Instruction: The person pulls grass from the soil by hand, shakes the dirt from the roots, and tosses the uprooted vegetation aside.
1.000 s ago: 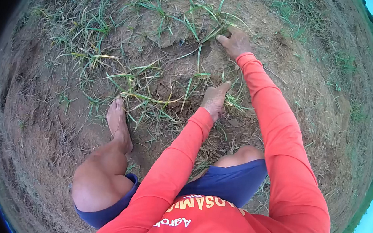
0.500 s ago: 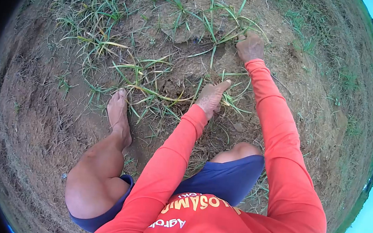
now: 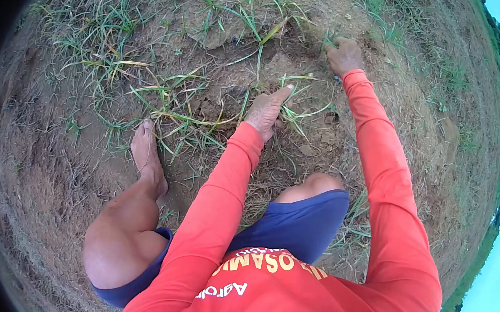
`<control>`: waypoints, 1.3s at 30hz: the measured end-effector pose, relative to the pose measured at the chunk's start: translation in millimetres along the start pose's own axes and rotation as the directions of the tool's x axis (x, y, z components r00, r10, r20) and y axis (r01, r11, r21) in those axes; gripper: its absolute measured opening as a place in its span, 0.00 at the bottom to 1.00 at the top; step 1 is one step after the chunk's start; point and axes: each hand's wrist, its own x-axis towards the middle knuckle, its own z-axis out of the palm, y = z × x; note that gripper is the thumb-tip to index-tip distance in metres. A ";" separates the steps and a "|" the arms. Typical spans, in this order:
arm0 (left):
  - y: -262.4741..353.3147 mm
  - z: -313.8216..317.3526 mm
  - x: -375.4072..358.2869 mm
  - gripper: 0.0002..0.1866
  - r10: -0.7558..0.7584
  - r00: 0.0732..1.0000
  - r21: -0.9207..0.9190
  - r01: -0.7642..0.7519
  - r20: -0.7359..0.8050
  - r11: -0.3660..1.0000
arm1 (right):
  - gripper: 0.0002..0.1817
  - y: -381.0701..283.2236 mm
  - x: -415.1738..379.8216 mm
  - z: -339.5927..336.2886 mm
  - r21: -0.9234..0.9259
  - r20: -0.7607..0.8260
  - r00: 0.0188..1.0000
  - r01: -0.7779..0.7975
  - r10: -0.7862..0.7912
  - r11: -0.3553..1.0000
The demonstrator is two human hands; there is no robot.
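Observation:
My left hand [image 3: 265,111] is low over the soil, thumb stretched out and fingers curled under. A tuft of grass-like plants [image 3: 294,119] sticks out from its right side, apparently gripped in those hidden fingers. Farther forward and to the right, my right hand [image 3: 344,57] is closed, knuckles up. Short green blades [image 3: 329,42] poke out at its fingertips, so it seems to grip grass; the lower ends cannot be made out. Between the two hands lies bare brown soil with a few loose stems.
Long-bladed green and yellowing clumps [image 3: 177,95] grow left of my left hand, with more tufts [image 3: 250,17] ahead. My bare left foot [image 3: 145,147] rests on the soil, and my other knee [image 3: 321,182] is bent nearby. Dry ground [image 3: 445,178] stretches off to the right.
My right hand has moved right, away from the forward clump, and long blades that arched beside it no longer show there. The view has shifted slightly; my left hand keeps its pose.

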 end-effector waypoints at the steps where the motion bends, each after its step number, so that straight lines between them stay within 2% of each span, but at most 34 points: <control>1: 4.9 -0.2 3.4 0.17 0.042 0.999 -0.007 -0.042 0.021 0.999 | 0.18 23.8 2.1 8.3 -0.270 0.032 0.998 0.063 -0.056 0.961; 2: 7.3 1.9 7.3 0.18 0.092 0.996 -0.016 -0.092 -0.009 0.996 | 0.16 27.0 7.3 5.0 -0.034 0.049 0.999 -0.008 0.010 0.999; 3: 21.3 4.8 14.1 0.19 0.125 0.992 -0.025 -0.125 0.029 0.992 | 0.15 30.7 14.4 2.2 0.201 0.066 0.995 -0.088 0.076 0.976; 5: 14.1 6.9 -2.6 0.21 0.071 0.993 -0.042 -0.067 0.097 0.997 | 0.16 -2.4 -29.8 -27.4 0.413 0.160 0.954 -0.298 0.253 0.861; 6: 10.9 2.5 4.2 0.25 0.083 0.989 -0.021 -0.081 0.125 0.996 | 0.16 -1.2 -35.4 -23.5 0.526 0.157 0.954 -0.300 0.256 0.796; 7: 20.2 7.9 3.2 0.26 0.124 0.985 -0.008 -0.124 0.120 0.992 | 0.16 -8.0 -39.6 -21.6 0.535 0.157 0.960 -0.278 0.230 0.797; 9: 20.6 20.4 -5.9 0.27 0.159 0.981 0.025 -0.162 0.110 0.986 | 0.16 -17.4 -67.5 -16.7 0.544 0.164 0.961 -0.276 0.222 0.792; 11: 17.1 29.4 -1.7 0.28 0.155 0.988 -0.065 -0.154 0.005 0.986 | 0.15 -39.1 -106.1 -11.0 0.283 0.329 0.944 -0.083 -0.016 0.955; 13: 9.2 32.9 -0.2 0.30 0.130 0.985 -0.161 -0.147 -0.110 0.976 | 0.15 -34.8 -119.0 -5.2 0.328 0.428 0.879 0.064 -0.209 0.942; 14: -3.9 18.0 17.3 0.27 0.175 0.963 -0.098 -0.198 -0.204 0.975 | 0.15 -31.1 -122.0 -1.6 0.360 0.474 0.825 0.138 -0.308 0.923; 17: -4.5 -20.4 29.2 0.24 0.324 0.875 0.149 -0.289 -0.359 0.946 | 0.15 5.9 -89.7 -4.0 0.071 0.325 0.942 -0.111 0.082 0.991; 20: 28.2 -31.5 9.6 0.23 0.346 0.848 0.182 -0.296 -0.401 0.937 | 0.15 26.5 -74.0 6.9 -0.073 0.229 0.961 0.175 -0.154 0.982; 23: 42.5 -52.3 7.4 0.19 0.368 0.857 0.212 -0.309 -0.361 0.927 | 0.15 20.4 -75.1 28.0 -0.027 0.316 0.914 0.276 -0.254 0.961; 27: 59.1 -50.7 -11.4 0.20 0.314 0.860 0.109 -0.296 -0.403 0.949 | 0.12 5.7 -73.2 34.5 -0.097 0.312 0.894 0.366 -0.321 0.926; 29: 57.3 -74.7 -2.3 0.20 0.331 0.864 0.171 -0.287 -0.379 0.943 | 0.10 11.5 -68.1 39.3 -0.102 0.305 0.874 0.424 -0.378 0.900; 35: 68.0 -79.1 -13.8 0.19 0.307 0.900 0.167 -0.266 -0.310 0.949 | 0.06 16.3 -58.6 49.8 -0.142 0.253 0.842 0.520 -0.477 0.842; 38: 71.2 -75.5 -17.5 0.20 0.283 0.924 0.198 -0.236 -0.258 0.951 | 0.07 0.4 -47.7 26.3 -0.061 0.121 0.925 0.368 -0.359 0.928; 39: 69.4 -75.1 -19.4 0.20 0.259 0.937 0.189 -0.217 -0.234 0.958 | 0.08 -6.0 -46.2 15.6 -0.033 0.143 0.938 0.324 -0.317 0.945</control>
